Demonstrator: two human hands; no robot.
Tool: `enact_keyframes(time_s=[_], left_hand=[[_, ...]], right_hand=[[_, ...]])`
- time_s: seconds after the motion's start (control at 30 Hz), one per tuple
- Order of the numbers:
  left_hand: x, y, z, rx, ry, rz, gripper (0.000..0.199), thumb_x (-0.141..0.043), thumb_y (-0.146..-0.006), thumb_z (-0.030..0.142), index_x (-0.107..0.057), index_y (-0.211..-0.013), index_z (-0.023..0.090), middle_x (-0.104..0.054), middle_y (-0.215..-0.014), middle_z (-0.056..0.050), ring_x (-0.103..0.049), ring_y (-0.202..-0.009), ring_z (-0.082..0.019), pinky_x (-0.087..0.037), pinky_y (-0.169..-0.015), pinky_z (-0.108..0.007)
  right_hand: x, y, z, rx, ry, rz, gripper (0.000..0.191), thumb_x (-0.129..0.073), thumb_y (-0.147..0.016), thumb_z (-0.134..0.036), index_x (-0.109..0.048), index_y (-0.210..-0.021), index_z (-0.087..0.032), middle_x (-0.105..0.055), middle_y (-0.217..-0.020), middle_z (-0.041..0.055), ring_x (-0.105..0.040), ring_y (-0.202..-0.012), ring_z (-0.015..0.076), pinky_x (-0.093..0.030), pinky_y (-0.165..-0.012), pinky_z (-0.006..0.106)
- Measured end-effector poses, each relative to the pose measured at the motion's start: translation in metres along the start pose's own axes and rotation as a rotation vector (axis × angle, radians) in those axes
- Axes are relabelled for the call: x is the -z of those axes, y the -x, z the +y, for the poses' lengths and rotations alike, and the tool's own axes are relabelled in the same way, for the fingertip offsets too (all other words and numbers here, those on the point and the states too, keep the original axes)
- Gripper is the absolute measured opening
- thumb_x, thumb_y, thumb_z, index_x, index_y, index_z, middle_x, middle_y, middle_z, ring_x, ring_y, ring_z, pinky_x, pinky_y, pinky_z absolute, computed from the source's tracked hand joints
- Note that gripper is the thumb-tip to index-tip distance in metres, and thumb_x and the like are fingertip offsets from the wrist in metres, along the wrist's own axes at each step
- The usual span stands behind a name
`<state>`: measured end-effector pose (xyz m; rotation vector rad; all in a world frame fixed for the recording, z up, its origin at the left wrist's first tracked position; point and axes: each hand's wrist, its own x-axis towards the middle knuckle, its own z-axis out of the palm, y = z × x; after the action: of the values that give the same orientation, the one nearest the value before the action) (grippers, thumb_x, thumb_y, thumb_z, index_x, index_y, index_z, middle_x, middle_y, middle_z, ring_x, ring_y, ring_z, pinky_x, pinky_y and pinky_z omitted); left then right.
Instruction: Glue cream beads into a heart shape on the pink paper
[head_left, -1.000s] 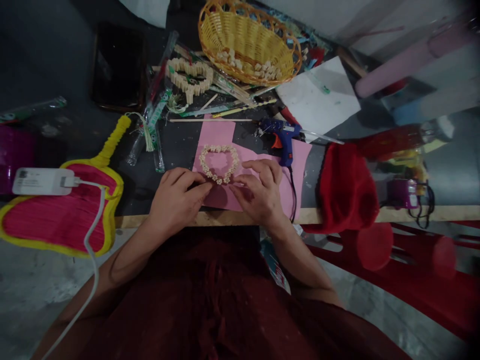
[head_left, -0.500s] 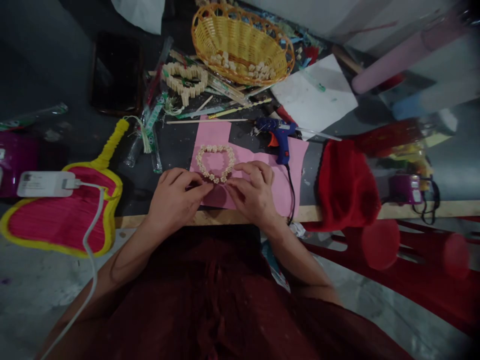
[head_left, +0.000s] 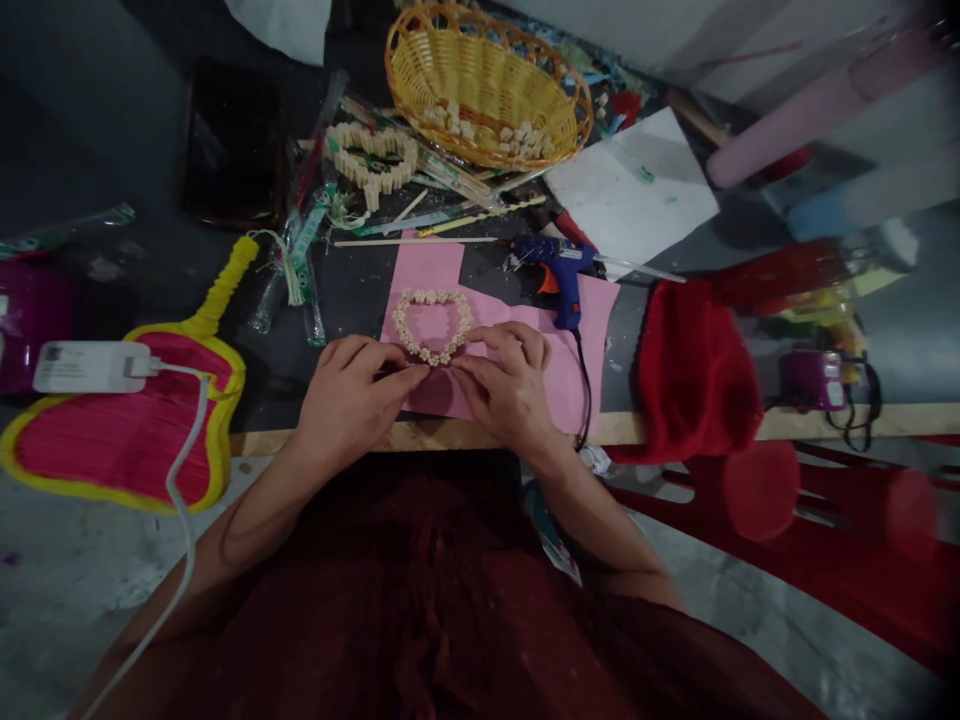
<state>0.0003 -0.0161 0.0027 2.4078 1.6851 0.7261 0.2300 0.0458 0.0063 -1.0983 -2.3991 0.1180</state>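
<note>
At the near edge of the bench (head_left: 262, 442), I view the left hand (head_left: 356, 395) and right hand (head_left: 510, 385). Fingers of both curl inward, tips at the lower point of the heart-shaped ring (head_left: 430, 297) of small pale pieces; I cannot tell whether they pinch it. The ring is located over pink paper (head_left: 429, 265). Right of it, a blue glue gun (head_left: 568, 295) lies partly on this paper. Beyond: a thin stick (head_left: 420, 241), then a yellow wicker basket (head_left: 480, 70).
</note>
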Motion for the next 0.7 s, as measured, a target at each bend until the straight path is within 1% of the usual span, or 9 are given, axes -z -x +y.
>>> enact_keyframes(time_s=[0.2, 0.4, 0.5, 0.7], left_hand=[[-0.0001, -0.0005, 0.0008, -0.004, -0.035, 0.010, 0.030, -0.063, -0.097, 0.016, -0.077, -0.119, 0.032, -0.075, -0.105, -0.005, -0.060, -0.101, -0.027, -0.047, -0.083, -0.042], [0.0007, -0.0002, 0.0012, -0.010, -0.025, 0.016, 0.029, -0.064, -0.097, 0.015, -0.077, -0.117, 0.031, -0.075, -0.105, -0.005, -0.059, -0.101, -0.027, -0.047, -0.083, -0.042], [0.0004, -0.0006, 0.0013, -0.010, -0.020, 0.028, 0.027, -0.064, -0.097, 0.017, -0.078, -0.117, 0.031, -0.075, -0.104, -0.005, -0.058, -0.100, -0.027, -0.047, -0.083, -0.042], [-0.0009, -0.0007, 0.0010, -0.003, -0.042, 0.028, 0.027, -0.063, -0.099, 0.018, -0.078, -0.116, 0.032, -0.075, -0.103, -0.004, -0.059, -0.100, -0.026, -0.046, -0.082, -0.041]], right_hand=[[0.0000, 0.0003, 0.0006, -0.004, -0.012, -0.033, 0.010, -0.070, -0.099, -0.029, -0.079, -0.100, -0.029, -0.072, -0.126, 0.0034, -0.051, -0.123, 0.0272, -0.039, -0.106, 0.048], [0.0047, -0.0016, 0.0040, 0.000, 0.018, 0.015, 0.011, -0.069, -0.099, -0.029, -0.079, -0.097, -0.030, -0.074, -0.123, 0.0032, -0.055, -0.121, 0.0276, -0.042, -0.103, 0.048], [0.0052, -0.0025, 0.0051, 0.008, 0.017, 0.031, 0.010, -0.069, -0.099, -0.029, -0.078, -0.096, -0.029, -0.074, -0.123, 0.0032, -0.055, -0.121, 0.0275, -0.042, -0.103, 0.048], [0.0020, -0.0021, 0.0025, -0.006, -0.003, -0.044, 0.012, -0.068, -0.099, -0.026, -0.079, -0.101, -0.030, -0.072, -0.126, 0.0034, -0.050, -0.124, 0.0280, -0.038, -0.105, 0.049]])
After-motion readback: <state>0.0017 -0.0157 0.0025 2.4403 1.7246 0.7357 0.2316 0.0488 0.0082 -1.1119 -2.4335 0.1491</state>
